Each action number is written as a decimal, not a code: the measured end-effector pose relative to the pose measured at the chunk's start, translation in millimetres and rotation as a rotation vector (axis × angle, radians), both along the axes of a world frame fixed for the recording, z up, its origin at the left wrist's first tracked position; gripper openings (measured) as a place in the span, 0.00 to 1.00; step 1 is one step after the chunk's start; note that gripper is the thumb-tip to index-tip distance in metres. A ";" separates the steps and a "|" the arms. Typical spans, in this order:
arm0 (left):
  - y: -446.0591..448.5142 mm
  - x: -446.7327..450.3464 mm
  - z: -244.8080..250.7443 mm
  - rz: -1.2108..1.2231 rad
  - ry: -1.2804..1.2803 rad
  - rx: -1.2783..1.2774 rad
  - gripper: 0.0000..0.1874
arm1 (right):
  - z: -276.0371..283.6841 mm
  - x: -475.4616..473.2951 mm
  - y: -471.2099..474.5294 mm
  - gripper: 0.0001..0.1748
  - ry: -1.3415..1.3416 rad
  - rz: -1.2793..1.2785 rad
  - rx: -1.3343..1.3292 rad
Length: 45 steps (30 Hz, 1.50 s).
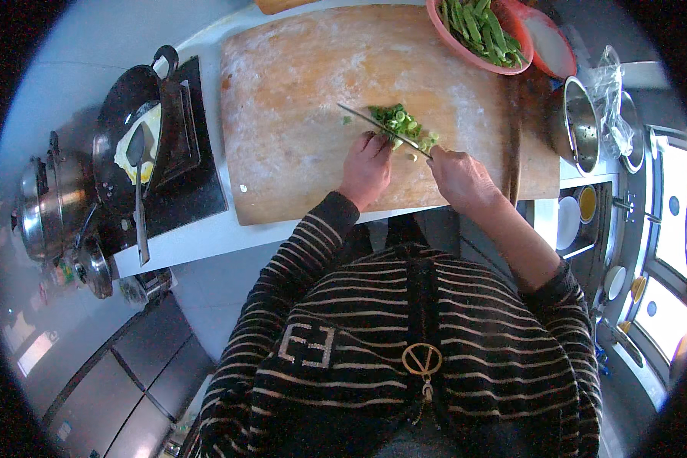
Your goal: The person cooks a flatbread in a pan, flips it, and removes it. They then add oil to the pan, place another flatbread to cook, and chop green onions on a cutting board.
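A large wooden cutting board (pixel 320 68), dusted with white powder, lies before me. My right hand (pixel 464 174) grips the handle of a kitchen knife (pixel 372 121), whose blade points up and to the left across the board. Chopped green onion (pixel 399 118) lies in a small pile along the blade's far side, with a few pieces nearer my right hand. My left hand (pixel 371 166) rests on the board with curled fingers against the near side of the blade. Whether it holds a piece of onion under the fingertips is hidden.
A pink basket (pixel 442 34) of green beans stands at the board's far right corner. Metal bowls (pixel 582 126) and a plastic bag stand at the right, near a sink. At the left, a black wok (pixel 107 137) holds egg and a metal spoon (pixel 139 212); a steel pot (pixel 63 200) is beside it.
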<state>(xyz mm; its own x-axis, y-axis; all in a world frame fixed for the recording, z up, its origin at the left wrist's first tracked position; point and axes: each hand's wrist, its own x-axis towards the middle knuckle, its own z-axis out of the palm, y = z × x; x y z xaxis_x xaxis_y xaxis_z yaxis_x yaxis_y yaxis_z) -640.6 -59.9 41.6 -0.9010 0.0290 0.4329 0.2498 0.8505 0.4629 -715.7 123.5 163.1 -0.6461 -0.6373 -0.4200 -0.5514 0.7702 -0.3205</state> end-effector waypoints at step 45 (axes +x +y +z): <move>-13.9 -4.5 -10.1 0.032 0.062 -0.025 0.14 | -8.6 2.2 -44.5 0.09 0.000 -0.025 0.040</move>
